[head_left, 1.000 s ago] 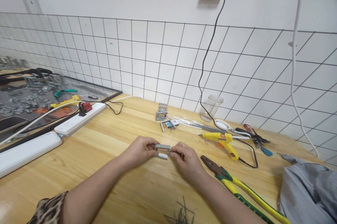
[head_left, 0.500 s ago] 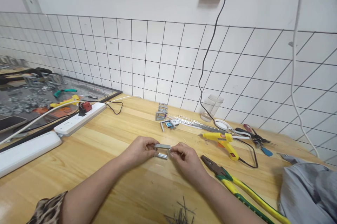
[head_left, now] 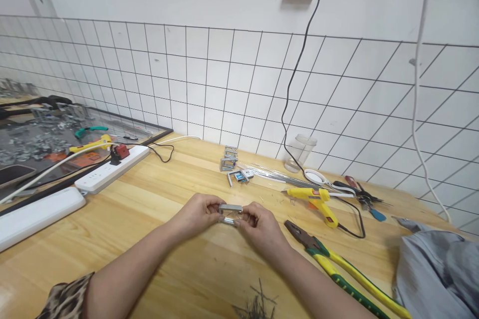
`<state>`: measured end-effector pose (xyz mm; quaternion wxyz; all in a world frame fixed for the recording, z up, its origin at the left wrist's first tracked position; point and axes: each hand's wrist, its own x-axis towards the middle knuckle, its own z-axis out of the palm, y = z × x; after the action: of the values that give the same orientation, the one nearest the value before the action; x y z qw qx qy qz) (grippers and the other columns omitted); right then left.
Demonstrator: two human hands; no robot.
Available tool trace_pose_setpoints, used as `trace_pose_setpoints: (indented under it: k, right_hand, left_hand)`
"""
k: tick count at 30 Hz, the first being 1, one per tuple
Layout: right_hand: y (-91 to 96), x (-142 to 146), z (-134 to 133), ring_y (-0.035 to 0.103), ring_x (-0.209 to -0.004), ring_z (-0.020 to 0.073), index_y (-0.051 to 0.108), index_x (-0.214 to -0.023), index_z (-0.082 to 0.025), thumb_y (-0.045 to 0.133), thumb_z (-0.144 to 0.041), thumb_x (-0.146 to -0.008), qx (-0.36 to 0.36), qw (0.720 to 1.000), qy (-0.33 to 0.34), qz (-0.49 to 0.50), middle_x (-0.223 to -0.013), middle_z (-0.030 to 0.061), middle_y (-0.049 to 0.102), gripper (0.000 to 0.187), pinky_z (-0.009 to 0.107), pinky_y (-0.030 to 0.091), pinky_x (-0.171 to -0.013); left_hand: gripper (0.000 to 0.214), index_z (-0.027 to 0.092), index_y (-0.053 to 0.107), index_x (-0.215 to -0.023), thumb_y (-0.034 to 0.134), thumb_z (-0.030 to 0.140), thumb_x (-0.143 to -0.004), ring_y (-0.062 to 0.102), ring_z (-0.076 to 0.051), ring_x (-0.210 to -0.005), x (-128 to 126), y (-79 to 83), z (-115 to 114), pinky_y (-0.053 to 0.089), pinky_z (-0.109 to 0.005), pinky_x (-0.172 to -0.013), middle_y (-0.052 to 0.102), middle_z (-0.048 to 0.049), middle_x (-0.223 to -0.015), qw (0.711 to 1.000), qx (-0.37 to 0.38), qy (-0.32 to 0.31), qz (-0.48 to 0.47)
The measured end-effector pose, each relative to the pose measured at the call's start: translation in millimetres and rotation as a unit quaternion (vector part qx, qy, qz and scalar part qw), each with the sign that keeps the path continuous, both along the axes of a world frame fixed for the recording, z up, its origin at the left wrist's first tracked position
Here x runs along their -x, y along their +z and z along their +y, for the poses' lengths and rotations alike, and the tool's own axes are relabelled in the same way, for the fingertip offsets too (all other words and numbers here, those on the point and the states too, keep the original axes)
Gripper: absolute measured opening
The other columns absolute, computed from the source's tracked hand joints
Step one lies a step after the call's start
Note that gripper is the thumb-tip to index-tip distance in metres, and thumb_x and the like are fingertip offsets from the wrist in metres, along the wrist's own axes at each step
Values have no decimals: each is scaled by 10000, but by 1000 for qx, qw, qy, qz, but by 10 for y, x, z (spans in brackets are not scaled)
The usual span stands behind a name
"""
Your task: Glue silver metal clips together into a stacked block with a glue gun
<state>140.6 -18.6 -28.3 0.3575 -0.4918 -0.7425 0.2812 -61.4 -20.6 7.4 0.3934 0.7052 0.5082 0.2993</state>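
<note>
A small silver rectangular metal frame (head_left: 231,207) is held just above the wooden table, one end in each hand. My left hand (head_left: 204,211) pinches its left end between thumb and fingers. At the opposite end, my right hand (head_left: 260,221) has its thumb and fingertips closed on the frame's right side. The lower bar of the frame shows between the two thumbs; its ends are hidden by my fingers. Farther back stand similar silver frames (head_left: 228,163), and in front of them lies a bracket-like piece with a blue-and-white part (head_left: 239,176).
Green-and-yellow pliers (head_left: 333,264) lie beside my right forearm, with a yellow glue gun (head_left: 316,201) behind them. Thin dark wire bits (head_left: 258,304) are at the front. Power strips (head_left: 112,169) are on the left, grey cloth (head_left: 434,269) on the right, a clear cup (head_left: 300,153) by the wall.
My right thumb and fingers have shifted slightly left, closer over the frame's right end. The left hand keeps its pinch, and the view has moved only a little.
</note>
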Motion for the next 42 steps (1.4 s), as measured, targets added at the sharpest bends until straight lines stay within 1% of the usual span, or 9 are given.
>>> trace_pose_setpoints:
  k: [4,7,13,19,23,28,34,42]
  right_hand:
    - [-4,31,25,499,-627,148,687,-758,-201,596,-185,-727,3,1000,-7,3,-689,-5,539,97,259,369,-588]
    - [1,12,37,519,-651,154,672,-711,-192,560,-185,-744,5,1000,-7,18,-704,8,563,116,264,384,-610]
    - [40,-78,27,530,-649,164,692,-738,-179,568,-262,-763,28,998,-9,48,-716,30,619,151,267,398,-595]
    - [62,-103,17,522,-643,166,683,-732,-176,578,-283,-752,45,996,-17,72,-707,31,626,151,272,400,-596]
    - [42,-118,11,537,-636,168,658,-759,-166,568,-322,-764,69,993,-22,98,-693,34,637,180,273,420,-594]
    - [-1,-138,31,587,-683,183,647,-779,-162,554,-357,-768,94,988,-10,122,-727,47,671,216,284,451,-642]
    - [17,-126,31,577,-691,184,656,-750,-162,567,-347,-756,88,989,-4,122,-712,38,664,205,286,442,-657]
    - [11,-90,11,573,-698,190,672,-730,-173,578,-321,-743,73,991,-12,115,-710,34,659,176,284,430,-658]
  left_hand:
    - [216,168,732,-860,601,206,-692,525,-140,-673,-5,2,-1,362,-212,-601,620,23,-679,1000,5,0,-3]
    - [216,163,731,-861,609,222,-692,528,-141,-672,-11,16,-2,367,-211,-600,622,21,-681,1000,11,2,-6]
    - [248,156,724,-891,601,222,-686,542,-147,-677,-2,22,4,384,-217,-608,627,13,-686,1000,13,22,-4]
    - [253,162,724,-889,590,235,-687,555,-159,-692,3,20,3,392,-225,-606,642,8,-699,1000,14,24,0]
    - [253,165,727,-892,593,240,-691,557,-159,-686,11,16,8,394,-227,-602,646,8,-704,1000,13,19,0]
    - [254,159,728,-895,593,234,-694,568,-161,-687,11,16,10,398,-227,-605,657,4,-704,1000,12,15,-1]
    - [258,150,723,-894,583,255,-704,609,-183,-725,15,27,1,426,-239,-624,700,-17,-762,1000,13,5,-2]
    - [264,143,717,-905,586,270,-714,614,-191,-743,14,24,0,431,-240,-633,708,-26,-783,1000,11,-3,-1]
